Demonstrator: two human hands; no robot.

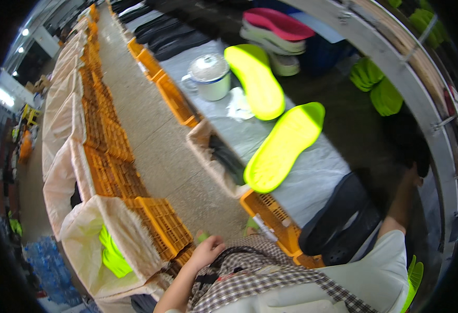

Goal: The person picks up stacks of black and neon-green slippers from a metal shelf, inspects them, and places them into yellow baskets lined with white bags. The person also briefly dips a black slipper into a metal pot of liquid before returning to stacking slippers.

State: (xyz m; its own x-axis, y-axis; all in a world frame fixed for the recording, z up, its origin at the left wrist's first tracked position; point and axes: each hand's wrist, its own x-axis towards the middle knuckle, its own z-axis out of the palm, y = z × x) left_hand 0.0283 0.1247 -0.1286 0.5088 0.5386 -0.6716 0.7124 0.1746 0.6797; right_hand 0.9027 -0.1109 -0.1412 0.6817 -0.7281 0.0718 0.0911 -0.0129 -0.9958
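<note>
My left hand (208, 251) rests on the checked cloth (260, 276) over my lap, fingers loosely curled and holding nothing; a small green piece (202, 237) lies just beyond the fingertips. My right arm stretches up to the right, and my right hand (416, 172) reaches into a dark spot by the curved metal frame (396, 68), where its grip is hidden. Two neon yellow-green shoe soles (284, 146) (255, 78) lie on the grey table (318, 177). A pair of black shoes (338, 221) sits at the table's near edge, beside my right arm.
A white lidded pot (209, 77) and crumpled white paper stand on the table. Orange crates (271, 214) line the table's side and the far side of the aisle (150, 141), with lined bins there holding green soles (111, 255). Pink and white soles (276, 26) are stacked at the back.
</note>
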